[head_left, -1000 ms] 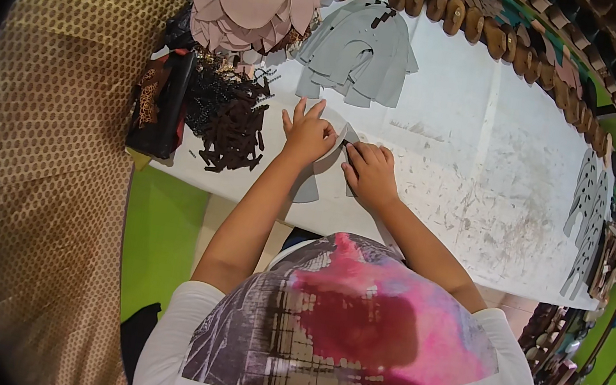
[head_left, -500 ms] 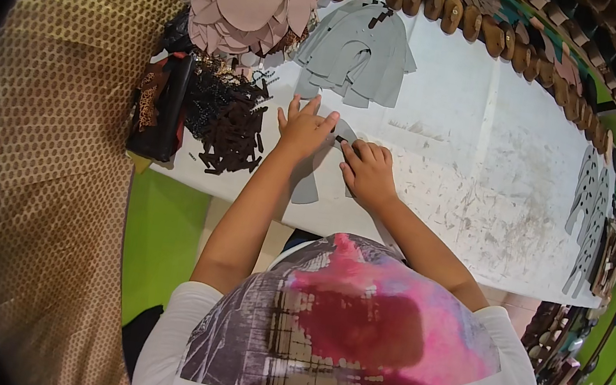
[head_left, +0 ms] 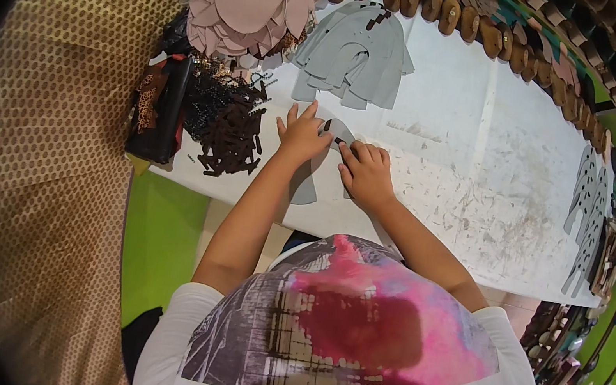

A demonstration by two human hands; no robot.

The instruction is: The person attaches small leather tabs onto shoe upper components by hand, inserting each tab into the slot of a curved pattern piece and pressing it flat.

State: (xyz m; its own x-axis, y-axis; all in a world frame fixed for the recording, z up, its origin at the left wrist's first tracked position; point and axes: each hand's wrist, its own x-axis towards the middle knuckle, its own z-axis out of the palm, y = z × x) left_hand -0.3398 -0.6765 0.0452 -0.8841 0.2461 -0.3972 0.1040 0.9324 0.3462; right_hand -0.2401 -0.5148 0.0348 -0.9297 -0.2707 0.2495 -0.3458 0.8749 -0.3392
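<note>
A curved grey cut piece [head_left: 304,189], arched like a shoe upper, lies on the white-covered table beneath both hands. My left hand [head_left: 303,138] rests over its left side with the fingers spread. Close to that thumb is one small black strip [head_left: 327,125] on the arch. Another black strip [head_left: 339,141] sits at the fingertips of my right hand [head_left: 370,173], whose fingers are stretched out and lie against the piece's right side. Beyond the hands is a fanned stack of similar grey pieces [head_left: 351,57], with a few dark strips on top.
To the left are a pile of short dark-brown strips [head_left: 231,134], dark beaded trim [head_left: 207,99] and a heap of pink cut pieces [head_left: 252,3]. Wooden shoe lasts [head_left: 449,15] line the far edge. Grey pieces with dark marks [head_left: 583,207] lie at the table's right end.
My left thumb has come down and back toward me, and a black strip now shows on the arch beside it. My right hand has stayed nearly in place.
</note>
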